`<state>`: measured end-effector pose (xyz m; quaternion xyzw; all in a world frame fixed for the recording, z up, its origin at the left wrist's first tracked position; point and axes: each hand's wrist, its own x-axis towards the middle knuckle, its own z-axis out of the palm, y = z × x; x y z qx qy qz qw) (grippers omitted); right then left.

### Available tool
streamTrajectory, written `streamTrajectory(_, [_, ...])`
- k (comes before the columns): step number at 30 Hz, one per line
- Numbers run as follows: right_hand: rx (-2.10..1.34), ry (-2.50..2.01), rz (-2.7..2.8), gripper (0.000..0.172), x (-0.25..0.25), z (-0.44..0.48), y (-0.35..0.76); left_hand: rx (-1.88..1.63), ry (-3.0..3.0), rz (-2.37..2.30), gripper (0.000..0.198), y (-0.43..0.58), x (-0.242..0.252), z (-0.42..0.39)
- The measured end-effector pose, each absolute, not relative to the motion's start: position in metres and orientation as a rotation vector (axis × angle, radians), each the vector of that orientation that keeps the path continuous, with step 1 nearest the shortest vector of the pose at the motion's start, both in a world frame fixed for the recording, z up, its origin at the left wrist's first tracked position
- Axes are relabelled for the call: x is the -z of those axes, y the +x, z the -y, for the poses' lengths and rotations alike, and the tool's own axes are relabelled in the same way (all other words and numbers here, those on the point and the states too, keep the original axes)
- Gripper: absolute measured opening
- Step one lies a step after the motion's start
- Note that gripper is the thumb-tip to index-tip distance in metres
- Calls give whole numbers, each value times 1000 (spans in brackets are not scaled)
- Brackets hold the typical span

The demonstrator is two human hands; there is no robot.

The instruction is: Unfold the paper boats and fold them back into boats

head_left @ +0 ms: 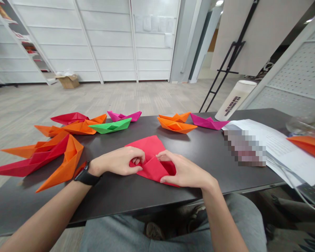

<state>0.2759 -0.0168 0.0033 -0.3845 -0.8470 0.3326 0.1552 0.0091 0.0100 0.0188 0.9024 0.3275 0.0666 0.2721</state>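
Note:
A sheet of red folded paper (154, 166) lies on the dark table in front of me, with layers lifted into pockets near its middle. My left hand (124, 159) grips its left side, thumb below and fingers curled into the fold. On the right side, my right hand (182, 168) holds the paper, thumb at the lower edge and fingertips by the central fold. Beyond the paper stand a green paper boat (111, 126) and an orange paper boat (177, 125). Another orange paper boat (68, 161) is close to my left wrist, which wears a black watch (88, 175).
More paper boats crowd the table's left end, including a red boat (34, 161). A magenta boat (208, 121) sits at the back right, near a white cylindrical container (235, 101). White papers (278, 147), a blurred-out item and a white cable (304, 196) are at the right.

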Motion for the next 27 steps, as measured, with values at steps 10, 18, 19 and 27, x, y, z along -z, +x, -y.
streamTrajectory(10, [-630, -1097, 2470, 30, 5, 10, 269, -165, 2468, -899, 19, 12, -15, -13])
streamTrajectory(18, [-379, -1174, 2500, 28, -10, 24, 265, -133, 2711, -781, 40, 16, -6, -12])
streamTrajectory(19, [-393, -1153, 2497, 31, -12, 28, 264, -142, 2710, -824, 40, 19, -4, -10])
streamTrajectory(27, [-726, -1130, 2549, 43, 0, 23, 261, -165, 2572, -763, 72, 4, -10, -13])
